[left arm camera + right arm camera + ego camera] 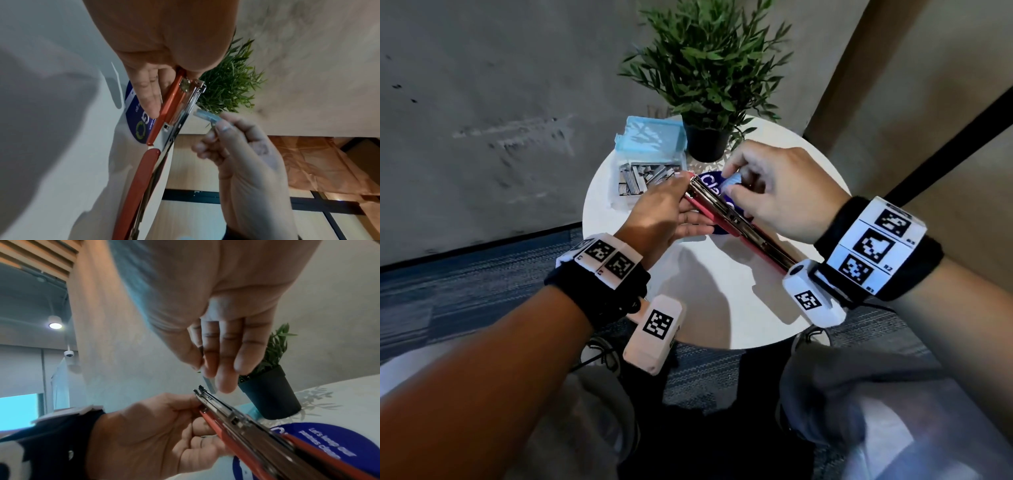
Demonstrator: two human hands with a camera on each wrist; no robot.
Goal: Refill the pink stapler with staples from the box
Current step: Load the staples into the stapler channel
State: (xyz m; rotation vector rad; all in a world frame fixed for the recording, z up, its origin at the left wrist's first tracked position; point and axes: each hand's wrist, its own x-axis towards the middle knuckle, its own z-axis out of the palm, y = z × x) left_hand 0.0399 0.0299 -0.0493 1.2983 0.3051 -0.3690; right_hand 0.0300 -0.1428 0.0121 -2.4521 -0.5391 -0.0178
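Here | round white table, grey wall | left hand grips stapler | right hand pinches staples

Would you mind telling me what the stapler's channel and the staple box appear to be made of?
The pink stapler: its open channel looks like polished metal, given the bright reflections; the pink shell seems glossy plastic or paint. The staple box looks like clear plastic, since the staples show through its wall.

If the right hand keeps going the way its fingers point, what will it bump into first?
Most likely the open metal channel of the pink stapler. The right hand pinches a strip of staples, fingers pointing down at the channel's front end, held by the left hand. A small gap remains; depth is unclear.
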